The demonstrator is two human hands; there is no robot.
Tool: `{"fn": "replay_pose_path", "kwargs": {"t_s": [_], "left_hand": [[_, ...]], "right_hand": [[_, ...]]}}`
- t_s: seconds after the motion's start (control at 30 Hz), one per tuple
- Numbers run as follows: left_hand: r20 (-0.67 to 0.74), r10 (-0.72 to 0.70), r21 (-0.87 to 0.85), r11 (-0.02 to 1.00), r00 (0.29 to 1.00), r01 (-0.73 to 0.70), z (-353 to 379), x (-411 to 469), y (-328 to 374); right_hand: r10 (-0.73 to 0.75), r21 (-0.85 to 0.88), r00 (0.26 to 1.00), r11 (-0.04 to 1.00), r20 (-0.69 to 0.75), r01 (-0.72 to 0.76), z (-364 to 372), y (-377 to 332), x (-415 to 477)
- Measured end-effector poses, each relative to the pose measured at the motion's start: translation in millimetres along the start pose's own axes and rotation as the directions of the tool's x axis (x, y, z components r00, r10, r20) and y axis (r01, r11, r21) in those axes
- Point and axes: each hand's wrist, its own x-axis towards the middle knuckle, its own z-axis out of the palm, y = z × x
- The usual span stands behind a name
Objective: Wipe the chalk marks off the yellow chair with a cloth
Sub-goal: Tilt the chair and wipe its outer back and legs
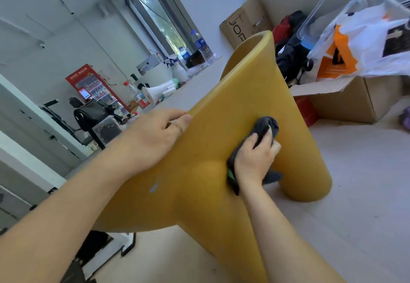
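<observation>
Yellow chair (pixel 221 131) stands on the floor, the left hand (pixel 150 138) curled over its left edge. The right hand (pixel 255 156) clutches a dark cloth (pixel 265 124) pressed to the chair's middle, with a pale chalk mark (pixel 153 187) lower left. Behind it, an open cardboard box (pixel 355 103) holds plastic bags (pixel 372 38), with a clear tub (pixel 326 12) on top.

Cluttered office back room, half storage

A long white counter (pixel 195 89) under the window (pixel 159 12) carries water bottles (pixel 203 46) and a megaphone (pixel 155 93) (all jumbled together). Cardboard boxes (pixel 359 100) and plastic bags (pixel 372 38) pile by the wall, and a red vending cabinet (pixel 93 85) stands farther back.
</observation>
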Motion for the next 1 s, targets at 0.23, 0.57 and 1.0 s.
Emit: {"fn": "replay_pose_path", "kwargs": {"t_s": [0.23,0.57,1.0], "left_hand": [[-0.174,0.074,0.020,0.997,0.982,-0.072,12.9,3.1,8.7],[0.048,0.164,-0.073,0.984,0.985,-0.161,-1.5,-13.7,-13.7],[-0.149,0.109,0.173,0.981,0.983,-0.083,9.0,-30.6,-15.8]], "right_hand": [[-0.286,-0.104,0.958,0.952,0.020,0.286,5.0,-61.4,-67.5],[-0.072,-0.062,0.993,0.995,0.095,0.078,-4.3,-15.7,39.9],[-0.550,-0.018,0.833,0.834,0.056,0.552,0.9,-42.9,-40.3]]}}
